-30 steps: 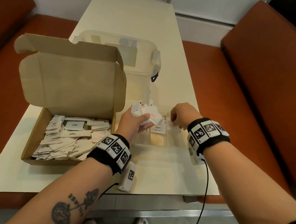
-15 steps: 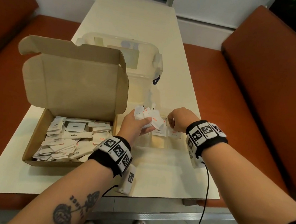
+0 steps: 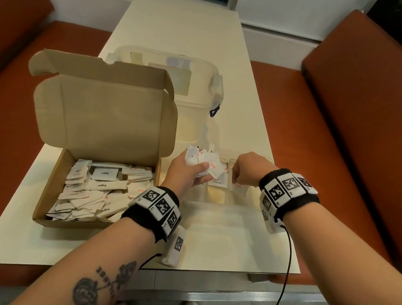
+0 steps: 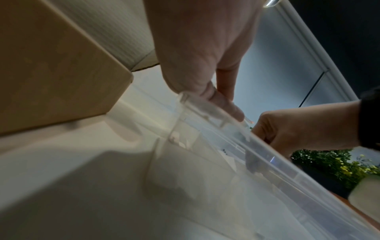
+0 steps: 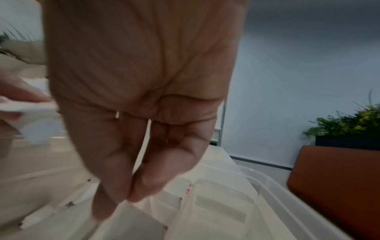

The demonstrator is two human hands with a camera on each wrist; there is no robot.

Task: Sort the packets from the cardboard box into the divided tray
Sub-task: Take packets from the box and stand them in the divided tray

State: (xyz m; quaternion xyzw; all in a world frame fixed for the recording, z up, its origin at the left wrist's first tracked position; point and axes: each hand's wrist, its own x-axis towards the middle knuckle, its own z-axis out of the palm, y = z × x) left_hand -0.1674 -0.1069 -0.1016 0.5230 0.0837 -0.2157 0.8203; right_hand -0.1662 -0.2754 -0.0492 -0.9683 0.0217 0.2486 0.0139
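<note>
Fingers (image 5: 144,186) of your right hand (image 3: 246,168) now pinch one packet (image 5: 131,222) lower into the divided tray (image 4: 267,162). Your left hand (image 3: 187,173) still grips its bunch of packets (image 3: 201,159), so sorting continues.

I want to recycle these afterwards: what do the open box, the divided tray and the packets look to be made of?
The cardboard box: plain brown corrugated card, matte, creased at its folded flaps. The divided tray: clear, glossy hard plastic, since the table shows through its walls. The packets: apparently white matte paper with printed labels, some reading Sugar and Pepper; any inner lining cannot be seen.
</note>
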